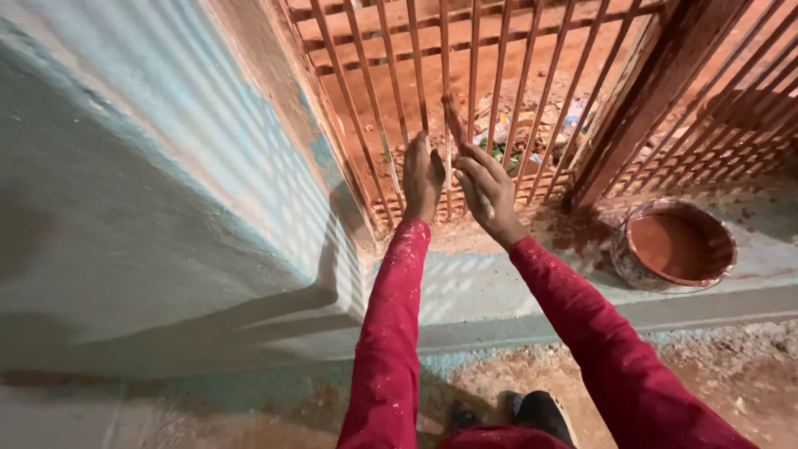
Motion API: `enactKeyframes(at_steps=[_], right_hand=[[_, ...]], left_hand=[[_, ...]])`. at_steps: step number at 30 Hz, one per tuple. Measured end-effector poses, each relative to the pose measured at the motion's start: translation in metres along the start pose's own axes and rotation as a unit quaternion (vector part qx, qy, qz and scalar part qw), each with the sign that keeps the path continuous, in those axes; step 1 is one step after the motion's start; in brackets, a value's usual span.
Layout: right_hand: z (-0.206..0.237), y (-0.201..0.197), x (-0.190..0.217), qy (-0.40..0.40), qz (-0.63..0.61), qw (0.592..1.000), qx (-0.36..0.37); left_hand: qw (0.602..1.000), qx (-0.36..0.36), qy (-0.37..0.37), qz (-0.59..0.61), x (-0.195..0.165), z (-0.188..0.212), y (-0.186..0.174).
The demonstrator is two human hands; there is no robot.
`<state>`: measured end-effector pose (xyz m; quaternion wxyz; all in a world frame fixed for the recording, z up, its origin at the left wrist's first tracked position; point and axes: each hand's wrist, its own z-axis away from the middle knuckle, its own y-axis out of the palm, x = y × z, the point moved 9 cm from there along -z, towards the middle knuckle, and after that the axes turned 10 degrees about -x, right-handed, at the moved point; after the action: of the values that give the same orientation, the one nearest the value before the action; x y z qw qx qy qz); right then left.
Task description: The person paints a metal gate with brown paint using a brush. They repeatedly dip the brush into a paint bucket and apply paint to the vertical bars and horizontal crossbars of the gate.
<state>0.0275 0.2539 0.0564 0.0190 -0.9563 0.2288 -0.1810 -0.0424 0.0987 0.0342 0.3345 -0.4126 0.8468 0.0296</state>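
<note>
Wall (125, 191) in pale blue fills my left side, ending at the railing (465, 100) of reddish bars. My left hand (422, 176) lies flat and open against one bar, gripping nothing. Just beside it, my right hand (489, 193) is closed around a paintbrush (455, 125), bristles up against a bar. Further right, a bowl of reddish paint (675, 245) sits on the ledge (499, 291).
</note>
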Motion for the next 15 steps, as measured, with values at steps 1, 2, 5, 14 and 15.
enactKeyframes(at_steps=[1, 2, 5, 14, 15], right_hand=[[-0.001, 0.005, 0.0, -0.005, -0.002, 1.0, 0.012], [-0.002, 0.01, 0.0, -0.009, -0.004, 1.0, 0.023], [0.0, 0.018, -0.005, -0.006, -0.006, 0.999, 0.041], [0.021, 0.021, -0.011, 0.037, -0.027, 0.997, 0.063], [0.022, 0.022, -0.012, 0.054, -0.036, 0.995, 0.076]], left_hand=[[1.0, 0.004, -0.004, 0.006, 0.0, -0.001, 0.001], [1.0, 0.012, -0.019, -0.012, 0.002, -0.003, 0.004], [0.997, 0.03, -0.052, -0.049, 0.007, -0.006, 0.01], [0.99, 0.064, -0.108, -0.064, 0.011, -0.008, 0.009], [0.989, 0.067, -0.116, -0.064, 0.012, -0.007, 0.009]])
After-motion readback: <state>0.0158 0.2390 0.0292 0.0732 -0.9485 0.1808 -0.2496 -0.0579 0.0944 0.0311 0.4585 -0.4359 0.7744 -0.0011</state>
